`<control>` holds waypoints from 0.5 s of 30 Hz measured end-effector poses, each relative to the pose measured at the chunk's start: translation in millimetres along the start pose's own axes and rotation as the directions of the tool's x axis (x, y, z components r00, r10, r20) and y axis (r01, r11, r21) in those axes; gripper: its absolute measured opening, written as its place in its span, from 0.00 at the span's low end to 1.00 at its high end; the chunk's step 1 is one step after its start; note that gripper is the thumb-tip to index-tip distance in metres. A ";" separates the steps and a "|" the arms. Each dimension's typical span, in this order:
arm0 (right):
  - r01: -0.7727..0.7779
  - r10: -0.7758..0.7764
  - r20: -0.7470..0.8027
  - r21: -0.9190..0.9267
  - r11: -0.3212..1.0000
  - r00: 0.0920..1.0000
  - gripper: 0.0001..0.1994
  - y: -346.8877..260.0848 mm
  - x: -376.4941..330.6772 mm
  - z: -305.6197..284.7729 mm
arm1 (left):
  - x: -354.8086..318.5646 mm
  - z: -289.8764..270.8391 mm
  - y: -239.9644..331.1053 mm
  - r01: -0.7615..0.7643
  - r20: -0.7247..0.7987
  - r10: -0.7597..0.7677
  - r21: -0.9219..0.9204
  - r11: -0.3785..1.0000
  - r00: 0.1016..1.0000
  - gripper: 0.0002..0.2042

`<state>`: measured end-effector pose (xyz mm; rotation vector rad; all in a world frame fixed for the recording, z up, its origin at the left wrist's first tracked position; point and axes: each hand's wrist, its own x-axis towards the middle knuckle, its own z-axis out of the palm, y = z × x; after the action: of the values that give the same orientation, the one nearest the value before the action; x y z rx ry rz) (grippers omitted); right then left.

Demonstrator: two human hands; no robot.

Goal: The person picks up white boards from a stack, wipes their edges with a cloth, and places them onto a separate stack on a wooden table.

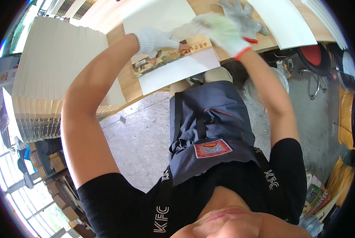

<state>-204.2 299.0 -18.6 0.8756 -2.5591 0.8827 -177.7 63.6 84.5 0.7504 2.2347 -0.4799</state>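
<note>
Both my hands wore white knitted cotton gloves. My left hand (153, 39) pressed down on the thin, flat booklet with a colourful printed cover strip and white lower margin (173, 65), which lay on the pale wooden counter (126, 85) at its near edge, directly in front of me. The fingers (173, 43) of that hand lay curled and closed down onto the cover, pinning it rather than pinching it. My right hand (221, 31) reached across the top of the booklet, fingers spread flat and open on the paper; I could not tell whether any sheet was nipped under them. Judged light, flexible, limp when lifted by one corner, and smooth enough to slide under the gloves; prone to creasing. Best taken along the spine edge or with both hands at opposite edges. A tall stack of like cream-edged booklets (54, 71) stood to my left, a spare grey glove (241, 16) beyond.
</note>
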 end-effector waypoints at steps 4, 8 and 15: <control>-0.143 0.083 -0.123 -0.635 0.759 0.989 0.16 82.6 -10.1 -39.3 | -3.5 -9.5 8.5 0.043 0.061 -0.038 -0.087 0.995 0.997 0.51; -0.068 0.066 -0.127 -0.013 0.998 0.990 0.15 68.7 -9.4 -42.2 | -1.0 1.9 -1.3 -0.022 0.000 0.022 -0.079 0.997 1.000 0.52; 0.618 -0.582 0.265 -0.076 0.782 0.769 0.19 -7.1 -15.3 -24.6 | 32.7 27.0 -37.5 -0.437 -0.245 0.455 0.126 0.891 0.856 0.45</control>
<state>-186.0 317.2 -3.4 1.6956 -2.2222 0.3852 -206.4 32.7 46.7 1.4011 2.1903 -0.2299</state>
